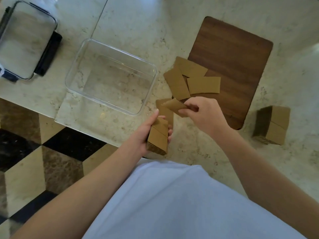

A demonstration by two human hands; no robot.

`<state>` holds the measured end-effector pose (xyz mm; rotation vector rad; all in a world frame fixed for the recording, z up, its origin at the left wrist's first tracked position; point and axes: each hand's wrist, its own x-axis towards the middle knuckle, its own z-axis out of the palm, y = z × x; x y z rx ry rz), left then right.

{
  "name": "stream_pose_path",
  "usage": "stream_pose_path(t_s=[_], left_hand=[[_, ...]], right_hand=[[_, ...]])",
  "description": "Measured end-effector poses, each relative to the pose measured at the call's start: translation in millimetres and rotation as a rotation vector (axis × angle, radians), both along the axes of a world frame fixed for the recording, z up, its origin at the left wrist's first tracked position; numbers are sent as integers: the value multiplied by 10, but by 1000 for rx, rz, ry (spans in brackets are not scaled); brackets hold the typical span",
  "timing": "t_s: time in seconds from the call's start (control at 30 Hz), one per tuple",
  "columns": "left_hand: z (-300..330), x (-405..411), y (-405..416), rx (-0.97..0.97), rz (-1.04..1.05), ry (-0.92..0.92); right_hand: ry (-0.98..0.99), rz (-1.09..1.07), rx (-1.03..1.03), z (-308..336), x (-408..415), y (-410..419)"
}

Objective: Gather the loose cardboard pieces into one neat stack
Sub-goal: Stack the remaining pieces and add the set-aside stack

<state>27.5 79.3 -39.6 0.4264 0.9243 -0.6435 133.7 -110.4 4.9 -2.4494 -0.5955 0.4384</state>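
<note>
1. My left hand (148, 133) is wrapped round a small stack of cardboard pieces (158, 138), thumb along one side and fingertips curled up the other, holding it over the near edge of the marble table (131, 23), well to the near-left of the wooden board (231, 66).
2. My right hand (205, 114) is just off the board's near-left corner, thumb and forefinger pinching one loose cardboard piece (175, 106), which sits tilted above the tabletop; the other fingers are curled in loosely.
3. Another flat piece (164, 111) lies on the marble under that pinched one, between my two hands.
4. Three more loose pieces (189, 78) lie fanned and overlapping across the board's left edge, partly on the wood, partly on the marble.
5. A finished cardboard stack (272, 125) stands on the marble just off the board's near-right corner, well apart from both hands.
6. Left of the board sits a clear rectangular container (110, 76), and its near-right corner comes close to my left thumb.
7. Far to the left of the board, at the table's far-left part, there's a lid with dark clips (25, 40), blurred.
8. Nearest me, my pale shirt (172, 204) fills the bottom, with the patterned floor (43, 161) to the left beneath the table edge.
</note>
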Motion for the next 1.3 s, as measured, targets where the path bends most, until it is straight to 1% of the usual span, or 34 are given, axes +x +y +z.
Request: stream_pose_path(t_s=[0.1,0.17,0.27,0.33,0.43,0.53,0.57,0.6,0.63,0.67,0.7,0.73,0.77,0.83,0.87,0.93,1.0,1.1,1.13,1.23,1.27,1.3], left_hand=[[5,-2,-28,-92,33,-11],[6,7,-37,-105,50,-57],[13,53,-61,-9,49,-102],[29,75,-68,20,37,-120],[25,57,-54,-7,31,-153],[36,33,-56,-42,25,-186],[45,25,-52,-33,29,-180],[53,15,-56,-30,39,-165],[50,4,-54,-33,51,-152],[43,-14,-49,-36,55,-141],[29,-33,-41,-34,54,-131],[31,-46,-29,-29,48,-121],[34,-62,-24,-28,42,-113],[43,-80,-11,-27,22,-116],[43,-84,-9,-22,26,-114],[33,-126,10,-21,67,-89],[15,-111,49,-16,79,-60],[23,-77,99,-12,60,-28],[37,-66,117,-14,40,-19],[76,-18,161,-15,-38,-3],[89,5,166,-9,-57,-3],[102,35,173,1,-75,-5]], right_hand=[[-263,-37,99,115,-322,-67],[-323,5,158,76,-539,-57],[-284,56,163,-15,-763,-24],[-287,46,148,-32,-816,-21],[-262,77,133,-15,-824,10],[-120,165,124,37,-835,54],[-45,127,150,60,-823,74],[39,36,195,82,-795,88],[89,-75,241,84,-736,105],[92,-172,254,67,-658,128],[60,-223,212,29,-559,169],[31,-210,125,-36,-448,220],[29,-146,4,-110,-345,276],[50,51,-274,-234,-168,429],[23,151,-388,-290,-97,498],[-55,301,-505,-354,-21,597],[-96,318,-528,-385,32,632],[-54,225,-527,-383,10,629],[8,160,-491,-367,-24,619],[353,-116,-283,-273,-80,518],[413,-195,-216,-236,-89,453],[425,-275,-149,-187,-113,384]])
